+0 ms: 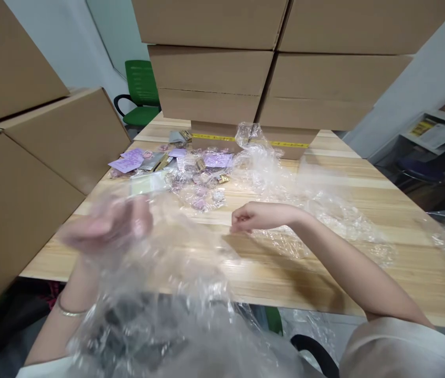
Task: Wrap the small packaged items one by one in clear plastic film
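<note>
Left hand: our blurred left hand (pixel 116 223) shows curled fingers behind see-through wrap; whether it grips, we cannot tell.
Right hand: our right hand (pixel 256 214) is narrow, fingers folded in, just above or on the wooden table (pixel 372 178); we cannot tell whether it pinches anything.
Clear plastic film (pixel 210 289): about the left hand, spread between us and the table, across its near edge.
Loose plastic sheet (pixel 325 215): crumpled on the table, beyond and right of the right hand.
Small packets (pixel 201 178): piled beyond the hands, with lilac cards (pixel 130 160) among them.
Bracelet (pixel 73 313): one, left wrist.
Cardboard boxes (pixel 214 73): stacked at the far end; others at left.
Green chair (pixel 141 86): behind, far left.
</note>
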Tool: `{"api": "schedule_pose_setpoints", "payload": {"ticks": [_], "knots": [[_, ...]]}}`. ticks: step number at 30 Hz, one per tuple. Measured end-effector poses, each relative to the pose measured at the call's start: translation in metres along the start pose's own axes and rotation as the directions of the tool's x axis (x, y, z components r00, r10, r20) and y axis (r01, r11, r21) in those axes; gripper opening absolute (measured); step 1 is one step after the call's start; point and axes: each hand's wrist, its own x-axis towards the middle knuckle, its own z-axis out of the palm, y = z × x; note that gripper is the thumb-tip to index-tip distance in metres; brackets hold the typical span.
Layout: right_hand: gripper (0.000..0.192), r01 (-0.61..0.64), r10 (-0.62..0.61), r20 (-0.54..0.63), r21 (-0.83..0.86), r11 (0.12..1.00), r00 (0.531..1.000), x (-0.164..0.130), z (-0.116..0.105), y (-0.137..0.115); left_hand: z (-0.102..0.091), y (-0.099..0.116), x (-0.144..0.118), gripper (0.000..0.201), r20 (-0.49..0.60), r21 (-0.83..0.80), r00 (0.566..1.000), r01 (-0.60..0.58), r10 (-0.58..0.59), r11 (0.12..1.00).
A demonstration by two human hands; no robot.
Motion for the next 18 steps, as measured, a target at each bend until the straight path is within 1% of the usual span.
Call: {"api": "schedule_pose_setpoints", "payload": {"ticks": [1, 2, 3, 4, 5, 6, 7, 8, 9, 10, 12, 13, 14, 16, 18], "knots": [[0.061, 0.046, -0.058, 0.060, 0.195, 0.980, 0.997, 0.007, 0.006, 0.006, 0.003, -0.003, 0.007, 0.030, 0.073, -0.083, 0.997, 0.012, -0.006, 0.996], [0.073, 0.077, -0.134, 0.118, 0.401, 0.913, 0.984, 0.013, 0.013, 0.012, 0.007, -0.007, 0.012, 0.024, 0.158, -0.158, 0.987, 0.043, -0.017, 0.986], [0.081, 0.103, -0.220, 0.135, 0.581, 0.807, 0.966, 0.019, 0.021, 0.017, 0.011, -0.011, 0.015, 0.014, 0.234, -0.212, 0.972, 0.082, -0.031, 0.974], [0.085, 0.142, -0.298, 0.098, 0.711, 0.688, 0.950, 0.025, 0.029, 0.023, 0.014, -0.015, 0.017, 0.005, 0.286, -0.236, 0.957, 0.117, -0.046, 0.965], [0.085, 0.198, -0.348, 0.022, 0.787, 0.584, 0.937, 0.030, 0.038, 0.028, 0.015, -0.020, 0.019, 0.010, 0.333, -0.242, 0.941, 0.147, -0.061, 0.959], [0.084, 0.261, -0.364, -0.068, 0.817, 0.514, 0.929, 0.034, 0.045, 0.032, 0.016, -0.025, 0.020, 0.018, 0.369, -0.237, 0.926, 0.170, -0.073, 0.957], [0.084, 0.312, -0.350, -0.144, 0.814, 0.490, 0.925, 0.038, 0.052, 0.036, 0.015, -0.029, 0.021, 0.024, 0.402, -0.225, 0.912, 0.186, -0.082, 0.956], [0.084, 0.337, -0.321, -0.189, 0.795, 0.505, 0.928, 0.040, 0.057, 0.039, 0.013, -0.034, 0.022, 0.027, 0.424, -0.214, 0.901, 0.199, -0.093, 0.956], [0.081, 0.336, -0.285, -0.208, 0.771, 0.541, 0.936, 0.043, 0.060, 0.041, 0.010, -0.039, 0.023, 0.029, 0.438, -0.203, 0.893, 0.213, -0.106, 0.956], [0.073, 0.325, -0.246, -0.220, 0.746, 0.581, 0.944, 0.044, 0.062, 0.043, 0.006, -0.043, 0.025, 0.030, 0.450, -0.202, 0.886, 0.224, -0.113, 0.953], [0.046, 0.322, -0.179, -0.271, 0.702, 0.635, 0.946, 0.047, 0.061, 0.046, -0.001, -0.052, 0.027, 0.029, 0.468, -0.224, 0.877, 0.242, -0.113, 0.944], [0.036, 0.333, -0.157, -0.307, 0.689, 0.644, 0.939, 0.048, 0.059, 0.047, -0.004, -0.056, 0.028, 0.027, 0.478, -0.239, 0.872, 0.248, -0.108, 0.939], [0.030, 0.351, -0.138, -0.348, 0.679, 0.644, 0.927, 0.049, 0.055, 0.048, -0.007, -0.059, 0.028, 0.026, 0.486, -0.253, 0.868, 0.247, -0.098, 0.935], [0.026, 0.393, -0.116, -0.423, 0.659, 0.641, 0.899, 0.048, 0.042, 0.049, -0.012, -0.062, 0.028, 0.024, 0.491, -0.258, 0.867, 0.233, -0.080, 0.938], [0.026, 0.449, -0.096, -0.506, 0.643, 0.621, 0.857, 0.043, 0.021, 0.049, -0.015, -0.061, 0.030, 0.025, 0.469, -0.188, 0.874, 0.243, -0.130, 0.952]]}}
